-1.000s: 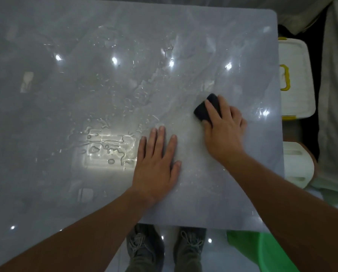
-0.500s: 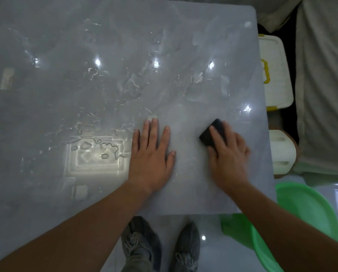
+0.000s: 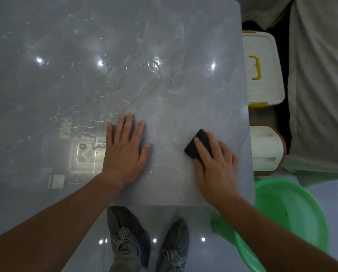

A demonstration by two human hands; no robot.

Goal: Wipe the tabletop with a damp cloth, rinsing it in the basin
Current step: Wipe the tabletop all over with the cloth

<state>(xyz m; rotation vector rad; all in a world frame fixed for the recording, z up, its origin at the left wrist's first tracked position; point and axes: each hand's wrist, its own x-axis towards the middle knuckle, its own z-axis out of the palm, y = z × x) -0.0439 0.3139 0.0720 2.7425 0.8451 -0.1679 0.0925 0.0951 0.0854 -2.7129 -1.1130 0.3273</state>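
- table (image 3: pixel 164 46) with a grey, marble-like top fills most of the view; its surface is shiny and reflects small lights.
- water drops (image 3: pixel 85 138) and thin wet streaks lie on the table, mostly just to the left of the left hand and toward the middle.
- left hand (image 3: pixel 124 152) lies flat on the table near the front edge, palm down, fingers straight and a little spread, holding nothing.
- right hand (image 3: pixel 217 165) is near the front right corner of the table, its fingers stretched out over the cloth and pressing it down on the surface.
- cloth (image 3: pixel 193 148) is small, dark and folded; only its far left part shows from under the fingers.
- basin (image 3: pixel 293 213) is green and stands on the floor beside the front right corner of the table, partly hidden by the right forearm.
- white box (image 3: pixel 262 85) with yellow clips sits on the right of the table.
- grey shoes (image 3: pixel 128 238) stand on the glossy floor below the front edge.
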